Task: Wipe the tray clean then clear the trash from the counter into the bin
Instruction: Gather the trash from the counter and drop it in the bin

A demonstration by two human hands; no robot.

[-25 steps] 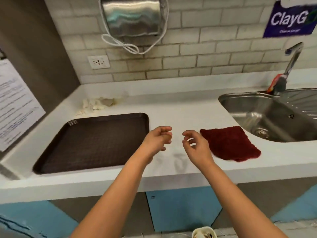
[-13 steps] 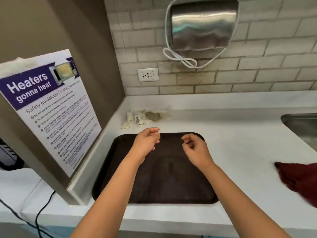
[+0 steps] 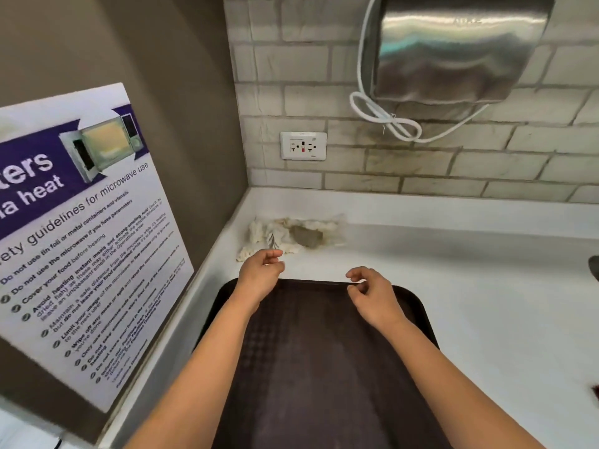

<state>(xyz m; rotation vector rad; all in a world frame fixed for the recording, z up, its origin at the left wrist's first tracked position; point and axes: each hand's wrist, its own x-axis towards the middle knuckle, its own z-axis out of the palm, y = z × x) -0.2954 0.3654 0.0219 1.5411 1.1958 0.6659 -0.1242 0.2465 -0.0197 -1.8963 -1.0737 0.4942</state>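
Observation:
A dark brown tray [image 3: 317,367] lies flat on the white counter [image 3: 486,303], directly below me. Crumpled, stained paper trash [image 3: 291,234] sits in the back left corner of the counter, just beyond the tray's far rim. My left hand [image 3: 259,273] hovers over the tray's far left corner, a short way in front of the trash, with fingers loosely curled and nothing in them. My right hand [image 3: 369,293] hovers over the far rim of the tray, fingers also loosely curled and holding nothing. The bin is out of view.
A brown side wall with a microwave safety poster [image 3: 81,241] borders the counter on the left. The tiled back wall carries a socket [image 3: 303,146] and a steel hand dryer [image 3: 453,50] with a looped cord. A sliver of red cloth [image 3: 595,392] shows at the right edge.
My view has swung left and closer, away from the sink and the red cloth. Both hands have moved forward over the tray toward the trash in the corner, still holding nothing.

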